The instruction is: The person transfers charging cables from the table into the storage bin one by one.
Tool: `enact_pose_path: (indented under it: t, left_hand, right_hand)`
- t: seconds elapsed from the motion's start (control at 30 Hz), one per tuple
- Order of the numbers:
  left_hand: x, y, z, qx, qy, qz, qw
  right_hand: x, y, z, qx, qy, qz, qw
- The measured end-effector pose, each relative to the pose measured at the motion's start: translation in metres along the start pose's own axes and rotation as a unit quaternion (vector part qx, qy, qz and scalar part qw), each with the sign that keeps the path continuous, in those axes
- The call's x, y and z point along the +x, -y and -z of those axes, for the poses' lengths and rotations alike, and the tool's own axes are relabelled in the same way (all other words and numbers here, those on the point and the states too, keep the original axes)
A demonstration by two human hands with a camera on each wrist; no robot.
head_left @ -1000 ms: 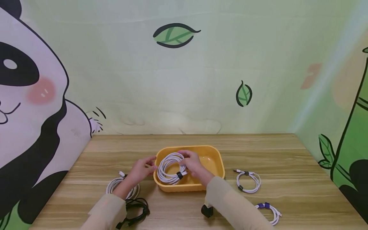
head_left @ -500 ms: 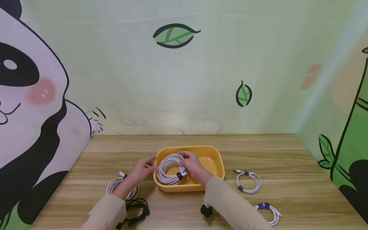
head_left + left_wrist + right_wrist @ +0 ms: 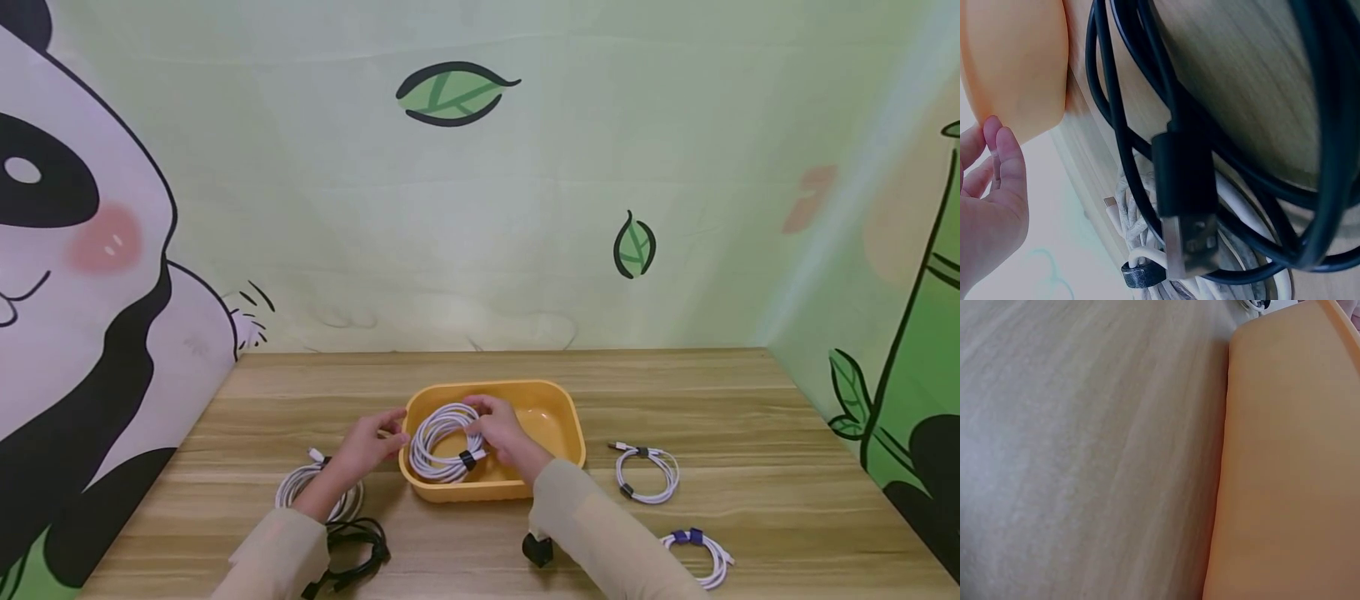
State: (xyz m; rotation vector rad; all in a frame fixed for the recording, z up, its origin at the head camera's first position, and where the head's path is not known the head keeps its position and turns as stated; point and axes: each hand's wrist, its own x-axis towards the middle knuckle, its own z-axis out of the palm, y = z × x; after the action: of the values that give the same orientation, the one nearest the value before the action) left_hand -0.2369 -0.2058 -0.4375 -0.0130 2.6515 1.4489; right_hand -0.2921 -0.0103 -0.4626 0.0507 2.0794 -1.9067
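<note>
1. Our right grip pinches the white coil, which is inside the yellow box, at its left part.
2. Our left grip, its fingers loosely spread, touches the box's left side.
3. On the surface we see a black cable at left, a purple-tied coil at right.

Left hand loose, right hand curled
</note>
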Motion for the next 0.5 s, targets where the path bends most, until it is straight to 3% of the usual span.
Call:
enact_pose_path:
  t: [0.33, 0.5]
  left_hand:
    - [-0.0005, -0.0004, 0.0007, 0.002, 0.0, -0.002, 1.0]
    - [-0.0009, 0.0, 0.0005, 0.005, -0.001, 0.001, 1.0]
  right_hand:
    - [0.0012, 0.0003, 0.0006, -0.008, 0.005, -0.019, 1.0]
    - [0.0019, -0.0005, 0.0009, 0.018, 0.009, -0.034, 0.999]
